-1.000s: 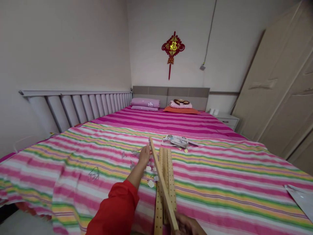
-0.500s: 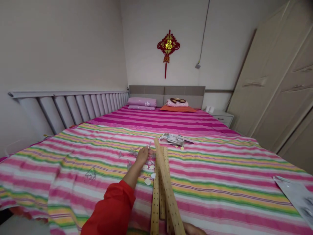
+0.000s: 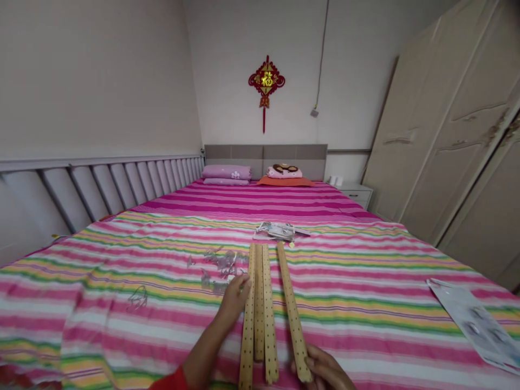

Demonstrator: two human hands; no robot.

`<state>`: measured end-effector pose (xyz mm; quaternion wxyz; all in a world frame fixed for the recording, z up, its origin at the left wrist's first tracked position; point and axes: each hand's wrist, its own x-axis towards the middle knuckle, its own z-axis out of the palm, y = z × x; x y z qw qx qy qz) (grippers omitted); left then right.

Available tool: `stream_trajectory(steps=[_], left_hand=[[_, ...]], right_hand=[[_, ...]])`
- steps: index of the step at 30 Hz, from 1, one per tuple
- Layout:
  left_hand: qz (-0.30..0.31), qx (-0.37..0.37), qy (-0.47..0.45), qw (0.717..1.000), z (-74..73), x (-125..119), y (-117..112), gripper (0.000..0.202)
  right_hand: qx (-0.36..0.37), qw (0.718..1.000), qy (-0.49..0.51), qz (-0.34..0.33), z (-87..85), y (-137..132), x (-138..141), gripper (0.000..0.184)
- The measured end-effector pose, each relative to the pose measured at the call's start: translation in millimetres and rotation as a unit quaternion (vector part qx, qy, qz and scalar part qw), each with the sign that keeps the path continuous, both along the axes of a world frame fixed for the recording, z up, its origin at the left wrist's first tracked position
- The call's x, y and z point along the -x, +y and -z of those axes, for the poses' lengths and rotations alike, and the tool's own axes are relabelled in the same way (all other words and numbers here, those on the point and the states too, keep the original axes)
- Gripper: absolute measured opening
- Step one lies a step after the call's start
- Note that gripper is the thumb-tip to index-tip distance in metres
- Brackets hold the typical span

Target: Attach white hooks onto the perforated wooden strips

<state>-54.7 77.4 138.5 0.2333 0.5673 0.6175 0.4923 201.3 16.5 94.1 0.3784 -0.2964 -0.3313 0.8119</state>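
Several pale wooden strips dotted with small dark holes lie lengthwise in front of me. My right hand is closed around the near end of the rightmost wooden strip, which slants apart from the others. At the left edge of the leftmost wooden strip is my left hand, its fingers bent and pressed against the wood. Two more strips, a middle one and its neighbour, lie beside it. Small clear plastic pieces are scattered beyond my left hand, which partly hides some.
A clear packet of parts lies past the strips' far ends. A flat plastic package rests at right, and a tangle of thin wire at left. The striped bedsheet lies under everything; a rail borders the left.
The rightmost strip, which crossed over the others, now lies to their right, with my right hand on its near end. My left hand has come back from the plastic pieces to the leftmost strip.
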Motion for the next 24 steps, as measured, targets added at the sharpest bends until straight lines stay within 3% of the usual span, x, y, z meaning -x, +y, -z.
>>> stream_trajectory(steps=[3, 6, 11, 18, 24], left_hand=[[0.016, 0.007, 0.02, 1.0, 22.5, -18, -28, 0.034], [-0.01, 0.021, 0.049, 0.999, 43.6, -27, -50, 0.042], [-0.061, 0.05, 0.056, 0.995, 71.6, -27, -67, 0.058], [-0.021, 0.028, 0.027, 0.999, 80.9, -21, -61, 0.064], [-0.02, 0.014, 0.042, 0.999, 85.1, -18, -61, 0.06]], right_hand=[[-0.001, 1.0, -0.008, -0.001, 13.0, 4, 8, 0.039], [-0.018, 0.998, -0.056, 0.039, 25.9, 4, 9, 0.06], [-0.078, 0.988, -0.122, 0.058, 31.6, -1, 4, 0.075], [-0.121, 0.983, -0.13, 0.041, 25.5, 0, 20, 0.076], [-0.105, 0.978, -0.138, 0.119, 33.1, 3, 37, 0.079]])
